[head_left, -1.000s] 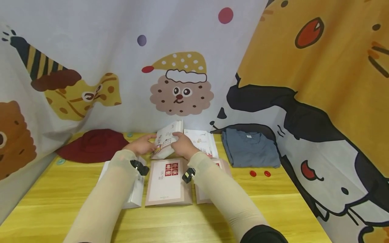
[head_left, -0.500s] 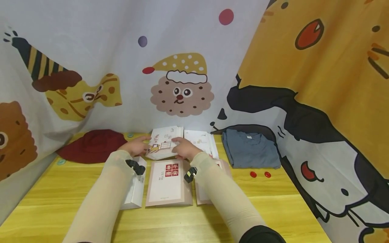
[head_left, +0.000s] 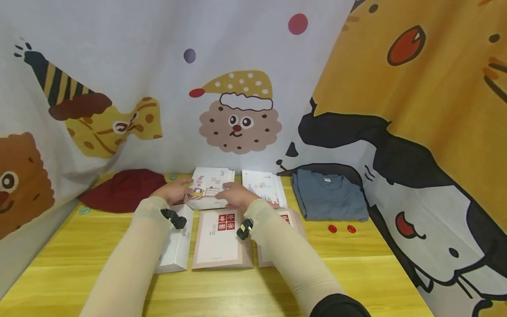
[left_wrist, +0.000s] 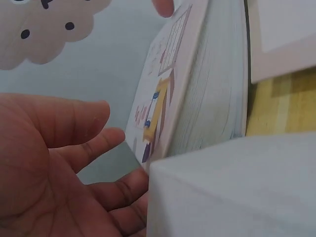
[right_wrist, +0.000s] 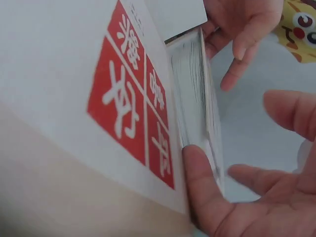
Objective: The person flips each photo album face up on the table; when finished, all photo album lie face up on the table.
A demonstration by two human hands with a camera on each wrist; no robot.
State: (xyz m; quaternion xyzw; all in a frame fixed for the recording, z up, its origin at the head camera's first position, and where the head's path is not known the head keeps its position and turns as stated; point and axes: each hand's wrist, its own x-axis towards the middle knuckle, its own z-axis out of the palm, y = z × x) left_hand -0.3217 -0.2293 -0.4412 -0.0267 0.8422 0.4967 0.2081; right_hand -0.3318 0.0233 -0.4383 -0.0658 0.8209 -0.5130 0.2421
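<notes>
A white book with a small illustrated cover (head_left: pixel 210 187) lies almost flat at the back of the yellow table (head_left: pixel 356 273). My left hand (head_left: pixel 171 193) rests at its left edge with relaxed, outstretched fingers (left_wrist: pixel 89 148) beside the cover (left_wrist: pixel 163 94). On the book's near right corner sits my right hand (head_left: pixel 233 197). Its thumb (right_wrist: pixel 200 173) touches the page edge (right_wrist: pixel 195 94), and its other fingers are spread above. Neither hand grips the book.
A pink book with a red label (head_left: pixel 219 240) lies just in front, a white box (head_left: pixel 176 246) to its left, another pink book (head_left: pixel 291 218) under my right arm. A second white book (head_left: pixel 263 187), a grey-blue shirt (head_left: pixel 328 200), two red discs (head_left: pixel 341 229) and a red hat (head_left: pixel 123 190) lie around.
The illustrated book stood tilted up between both hands a second ago; it has been lowered onto the table, and the fingers have loosened from it.
</notes>
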